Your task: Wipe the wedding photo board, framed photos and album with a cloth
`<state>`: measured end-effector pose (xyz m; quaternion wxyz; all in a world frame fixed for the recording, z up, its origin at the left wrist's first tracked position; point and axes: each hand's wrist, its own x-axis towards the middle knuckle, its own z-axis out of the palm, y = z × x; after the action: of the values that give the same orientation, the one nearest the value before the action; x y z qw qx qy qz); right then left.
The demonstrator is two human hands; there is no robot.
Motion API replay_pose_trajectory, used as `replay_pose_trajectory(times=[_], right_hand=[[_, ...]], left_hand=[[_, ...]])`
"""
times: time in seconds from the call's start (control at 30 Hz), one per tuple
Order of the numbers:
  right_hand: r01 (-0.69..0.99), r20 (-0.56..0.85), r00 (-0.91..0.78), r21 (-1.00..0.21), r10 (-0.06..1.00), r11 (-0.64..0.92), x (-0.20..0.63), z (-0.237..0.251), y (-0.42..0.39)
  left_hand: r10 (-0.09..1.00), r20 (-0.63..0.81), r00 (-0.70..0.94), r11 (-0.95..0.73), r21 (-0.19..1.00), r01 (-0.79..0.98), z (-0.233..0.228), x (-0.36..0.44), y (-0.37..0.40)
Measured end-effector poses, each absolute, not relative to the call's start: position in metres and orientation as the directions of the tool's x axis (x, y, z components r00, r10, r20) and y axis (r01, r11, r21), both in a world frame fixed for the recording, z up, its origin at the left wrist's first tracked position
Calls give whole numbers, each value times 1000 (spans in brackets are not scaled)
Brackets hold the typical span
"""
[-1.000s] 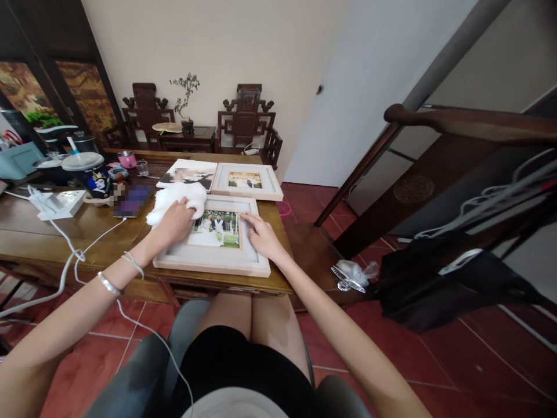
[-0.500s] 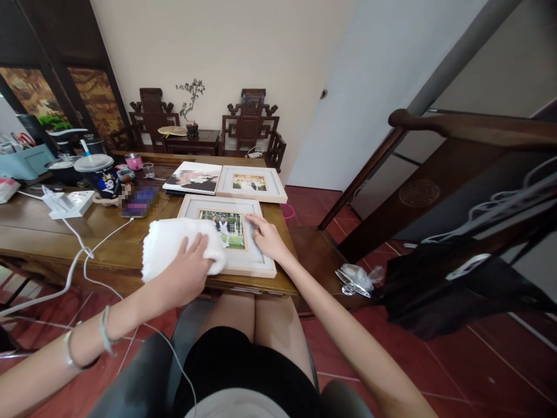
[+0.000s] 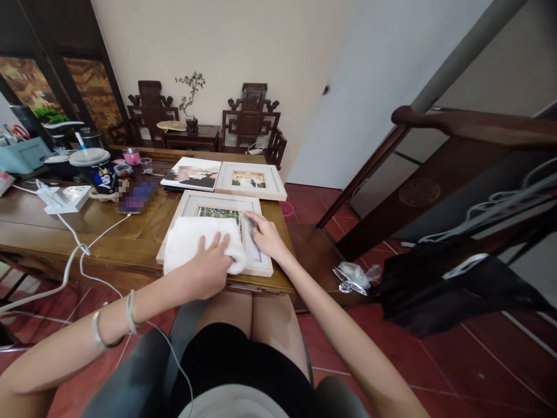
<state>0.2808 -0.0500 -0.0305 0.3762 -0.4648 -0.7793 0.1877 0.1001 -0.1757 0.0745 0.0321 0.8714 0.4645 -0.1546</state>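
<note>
A light wooden picture frame (image 3: 266, 264) lies flat near the table's front right corner, a photo partly showing inside it. Over its lower left part is spread a fluffy white cloth (image 3: 183, 241). My left hand (image 3: 211, 261) presses this cloth down onto the frame, its fingers on top and the cloth's right end bunched by the thumb side. On the frame's right side rests my right hand (image 3: 266, 235), with the index finger stretched out beside the photo. It touches the frame and holds nothing else; its lower fingers are partly hidden.
Behind lie a second picture frame (image 3: 250, 180) and a photo album (image 3: 191, 174). To the left are a phone (image 3: 137, 198) on a charging cable, a lidded cup (image 3: 96, 171) and a white power strip (image 3: 67, 198). A wooden chair (image 3: 418, 191) stands at the right.
My left hand has slid the white cloth to the right across the frame, now covering more of the photo. My right hand has stayed in place on the frame.
</note>
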Motion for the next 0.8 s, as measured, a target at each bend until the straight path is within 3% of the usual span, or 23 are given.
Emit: replay_pose_trajectory(times=[0.13, 0.27, 0.53, 0.63, 0.8], right_hand=[[561, 407, -282, -664, 869, 493, 281, -31, -49], [523, 431, -271, -685, 861, 508, 282, -35, -47], [520, 431, -273, -686, 860, 509, 280, -33, -47], [524, 448, -295, -663, 844, 535, 278, -29, -49], [520, 458, -306, -654, 834, 550, 277, -27, -51]], left_hand=[[844, -266, 466, -508, -113, 854, 69, 53, -176], [856, -236, 460, -486, -61, 872, 71, 21, -169], [865, 98, 491, -493, -13, 870, 70, 72, -89], [831, 119, 543, -546, -12, 838, 62, 109, -50], [818, -21, 575, -575, -55, 816, 50, 133, -19]])
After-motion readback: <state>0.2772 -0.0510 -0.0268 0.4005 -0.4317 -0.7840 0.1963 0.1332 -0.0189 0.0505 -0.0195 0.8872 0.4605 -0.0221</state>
